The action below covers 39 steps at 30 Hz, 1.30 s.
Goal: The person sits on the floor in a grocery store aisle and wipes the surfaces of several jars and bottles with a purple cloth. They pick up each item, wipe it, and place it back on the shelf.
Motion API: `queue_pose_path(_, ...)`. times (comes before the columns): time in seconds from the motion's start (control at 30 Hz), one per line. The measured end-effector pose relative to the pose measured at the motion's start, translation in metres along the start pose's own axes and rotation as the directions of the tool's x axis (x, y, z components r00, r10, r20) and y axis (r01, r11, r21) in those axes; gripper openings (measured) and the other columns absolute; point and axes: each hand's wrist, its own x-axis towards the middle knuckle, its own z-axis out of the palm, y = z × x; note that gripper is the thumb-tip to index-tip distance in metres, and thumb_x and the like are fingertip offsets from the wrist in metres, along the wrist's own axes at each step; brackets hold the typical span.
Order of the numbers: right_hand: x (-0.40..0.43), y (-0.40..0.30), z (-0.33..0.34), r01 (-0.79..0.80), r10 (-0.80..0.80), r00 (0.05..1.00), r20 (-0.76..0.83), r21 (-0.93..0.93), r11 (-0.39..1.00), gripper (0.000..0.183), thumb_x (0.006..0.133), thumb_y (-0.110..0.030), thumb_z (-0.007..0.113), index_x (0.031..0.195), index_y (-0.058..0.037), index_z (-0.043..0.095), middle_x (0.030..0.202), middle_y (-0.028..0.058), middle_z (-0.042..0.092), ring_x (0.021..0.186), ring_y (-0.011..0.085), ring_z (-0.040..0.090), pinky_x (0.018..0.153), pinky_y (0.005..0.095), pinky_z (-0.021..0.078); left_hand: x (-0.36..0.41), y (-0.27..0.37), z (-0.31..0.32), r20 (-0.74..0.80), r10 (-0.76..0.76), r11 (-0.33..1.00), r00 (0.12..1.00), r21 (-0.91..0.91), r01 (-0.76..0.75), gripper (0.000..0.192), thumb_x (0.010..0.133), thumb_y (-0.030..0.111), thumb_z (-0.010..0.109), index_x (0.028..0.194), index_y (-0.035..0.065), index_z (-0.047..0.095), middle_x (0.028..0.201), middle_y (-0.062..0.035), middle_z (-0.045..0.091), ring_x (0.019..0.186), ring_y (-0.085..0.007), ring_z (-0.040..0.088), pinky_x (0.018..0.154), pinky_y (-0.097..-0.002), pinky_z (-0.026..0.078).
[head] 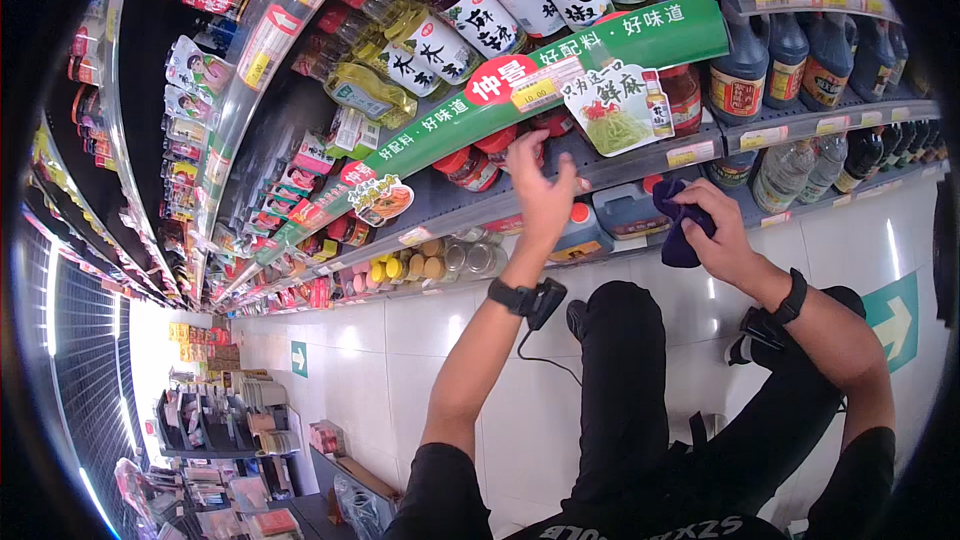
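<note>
My left hand [541,184] is raised at the shelf edge with its fingers spread and nothing seen in it, close in front of red-lidded glass jars [471,167]. Bunched in my right hand [712,229] is a dark purple cloth [681,244], held in front of the lower shelf and below the dark bottles. A green shelf banner [442,120] runs above the jars. A round-cornered promotional card [621,109] hangs from it, to the right of my left hand. Oil bottles [435,45] stand and lean on the shelf above.
Large dark sauce bottles [739,75] line the shelf at right. On the bottom shelf are plastic jugs [581,234], clear bottles [784,176] and lidded jars [472,256]. The tiled floor [420,360] lies below my bent legs. Display racks [217,420] stand at lower left.
</note>
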Motion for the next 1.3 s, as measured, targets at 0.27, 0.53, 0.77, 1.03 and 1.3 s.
queue_pose_path(0.27,0.003,0.000,-0.002,-0.006,0.006,1.000,0.013,-0.004,1.000,0.024,0.075,0.000,0.054,0.099,0.0017,0.055,0.086,0.0152,0.053,0.080,0.0299,0.054,0.073,0.0345,0.0432,-0.027,0.097,-0.091,0.219,0.171,0.948,0.961,-0.302,-0.100,0.047,0.070,-0.006,0.057,0.117,-0.0015,0.055,0.092,-0.0107,0.056,0.082,-0.0207,0.054,0.076,-0.0301,0.045)
queue_pose_path(0.53,0.005,0.002,0.017,0.032,-0.034,0.997,0.071,0.021,0.999,0.028,0.074,0.004,0.053,0.103,0.0015,0.055,0.090,0.0147,0.053,0.083,0.0281,0.054,0.078,0.0326,0.0439,-0.018,0.219,-0.189,0.143,0.459,0.775,0.877,-0.547,-0.316,0.038,0.072,0.002,0.066,0.107,0.0135,0.055,0.098,-0.0040,0.050,0.088,-0.0200,0.050,0.079,-0.0340,0.043)
queue_pose_path(0.77,0.002,0.002,0.014,-0.009,0.017,0.996,0.086,-0.091,0.996,0.026,0.075,0.003,0.053,0.100,0.0034,0.057,0.091,0.0150,0.056,0.084,0.0279,0.057,0.079,0.0310,0.0454,-0.020,0.233,-0.213,0.601,0.251,0.760,0.759,-0.608,0.230,0.035,0.067,-0.001,0.071,0.096,0.0117,0.057,0.099,-0.0069,0.047,0.079,-0.0194,0.042,0.063,-0.0309,0.041)
queue_pose_path(1.03,-0.001,0.005,0.009,-0.019,0.027,0.996,0.080,-0.091,0.996,0.027,0.075,0.002,0.053,0.101,0.0031,0.057,0.092,0.0145,0.056,0.085,0.0278,0.057,0.079,0.0310,0.0450,-0.009,0.271,-0.235,0.774,-0.133,0.775,0.619,-0.308,0.552,0.038,0.065,-0.005,0.071,0.097,0.0117,0.058,0.091,-0.0018,0.050,0.077,-0.0128,0.047,0.068,-0.0249,0.043)
queue_pose_path(1.3,-0.005,0.006,0.005,-0.023,0.031,0.996,0.082,-0.093,0.995,0.026,0.075,0.002,0.054,0.101,0.0029,0.057,0.092,0.0141,0.056,0.086,0.0278,0.058,0.080,0.0311,0.0451,-0.006,0.282,-0.238,0.809,-0.242,0.744,0.536,-0.199,0.637,0.040,0.064,-0.007,0.072,0.097,0.0112,0.058,0.086,0.0012,0.051,0.077,-0.0088,0.051,0.072,-0.0218,0.045)
